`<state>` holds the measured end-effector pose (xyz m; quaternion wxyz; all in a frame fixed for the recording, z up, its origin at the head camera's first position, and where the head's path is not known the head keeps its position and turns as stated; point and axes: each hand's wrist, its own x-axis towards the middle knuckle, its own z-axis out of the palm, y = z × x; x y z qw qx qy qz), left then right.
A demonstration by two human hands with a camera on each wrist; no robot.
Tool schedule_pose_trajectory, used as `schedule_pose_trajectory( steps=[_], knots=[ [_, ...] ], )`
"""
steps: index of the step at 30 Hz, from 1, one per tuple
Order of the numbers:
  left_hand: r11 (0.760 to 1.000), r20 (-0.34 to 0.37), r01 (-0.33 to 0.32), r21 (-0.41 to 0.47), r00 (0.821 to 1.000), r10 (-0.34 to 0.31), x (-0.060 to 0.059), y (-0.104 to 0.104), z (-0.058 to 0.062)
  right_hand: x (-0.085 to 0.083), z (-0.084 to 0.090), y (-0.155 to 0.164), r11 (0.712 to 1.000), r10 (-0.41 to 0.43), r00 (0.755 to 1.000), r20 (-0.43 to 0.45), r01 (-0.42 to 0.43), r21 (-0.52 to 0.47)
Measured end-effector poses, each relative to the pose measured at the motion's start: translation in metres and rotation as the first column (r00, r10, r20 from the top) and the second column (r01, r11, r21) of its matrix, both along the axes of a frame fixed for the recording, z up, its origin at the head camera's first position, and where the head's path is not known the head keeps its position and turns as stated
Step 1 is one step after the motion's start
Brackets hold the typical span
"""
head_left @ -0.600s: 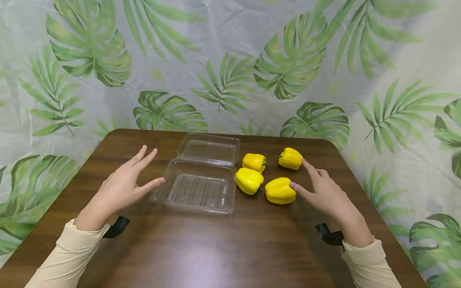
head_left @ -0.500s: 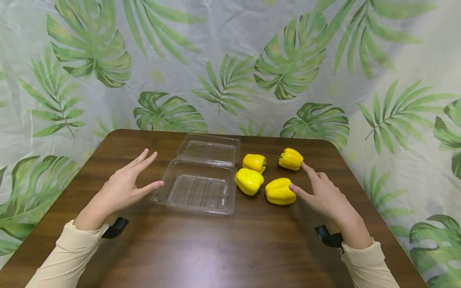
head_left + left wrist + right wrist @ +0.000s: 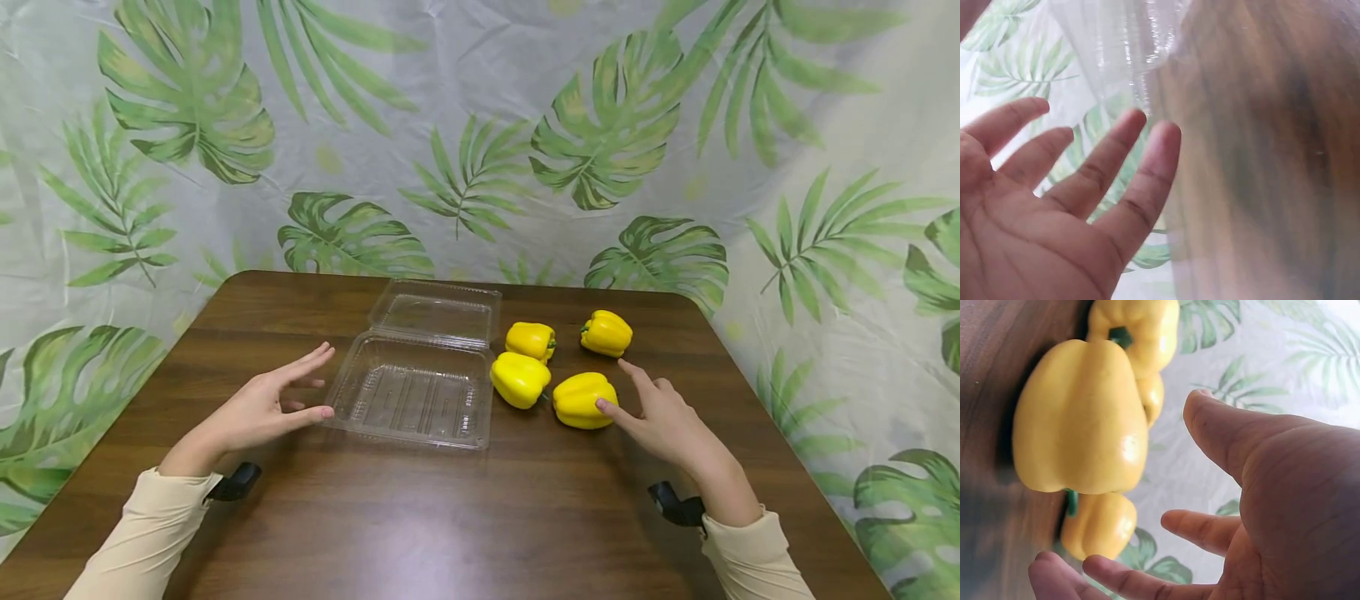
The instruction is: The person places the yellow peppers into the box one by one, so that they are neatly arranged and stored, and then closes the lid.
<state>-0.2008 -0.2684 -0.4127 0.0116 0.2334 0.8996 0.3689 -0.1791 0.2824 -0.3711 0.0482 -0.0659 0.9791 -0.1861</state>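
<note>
My left hand [image 3: 258,410] hovers at the left edge of a clear plastic clamshell container [image 3: 420,392], fingers extended and holding nothing. In the left wrist view the fingers [image 3: 1119,169] are spread, with the container's clear edge [image 3: 1141,44] beyond them. My right hand [image 3: 667,421] reaches toward the nearest yellow bell pepper [image 3: 581,400], thumb and fingers spread apart. In the right wrist view a gap separates the thumb [image 3: 1216,425] from that pepper [image 3: 1079,419]. Another yellow bell pepper [image 3: 606,333] lies just beyond the right fingertips.
Two more yellow bell peppers [image 3: 520,379] lie close together against the container's right side. The container's lid [image 3: 435,312] lies folded back toward the far edge of the brown wooden table [image 3: 420,533]. A leaf-patterned curtain [image 3: 480,142] hangs behind the table.
Both hands have come down and slightly nearer to me. The left fingers have drawn closer together beside the container, and the right fingertips have moved back from the far pepper.
</note>
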Motion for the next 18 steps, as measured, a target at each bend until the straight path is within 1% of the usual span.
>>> schedule_pose_trajectory(
  steps=[3,7,11,18],
  knots=[
    [0.999,0.024,0.023,0.034,0.999,-0.024,-0.001,-0.001,-0.004,-0.002,-0.004,0.000,1.000,0.007,1.000,0.004,-0.007,-0.008],
    [0.998,0.014,0.050,0.049,0.999,-0.051,-0.001,0.000,-0.010,-0.004,-0.007,-0.001,1.000,0.017,1.000,0.012,-0.017,-0.017],
    [0.997,0.006,0.057,0.046,0.998,-0.057,0.000,0.002,-0.015,-0.006,-0.009,-0.003,0.999,0.026,0.999,0.019,-0.025,-0.032],
    [0.998,-0.009,0.052,0.045,0.999,-0.052,0.001,0.004,-0.019,-0.009,-0.013,-0.004,0.999,0.032,0.999,0.012,-0.032,-0.038]
  ],
)
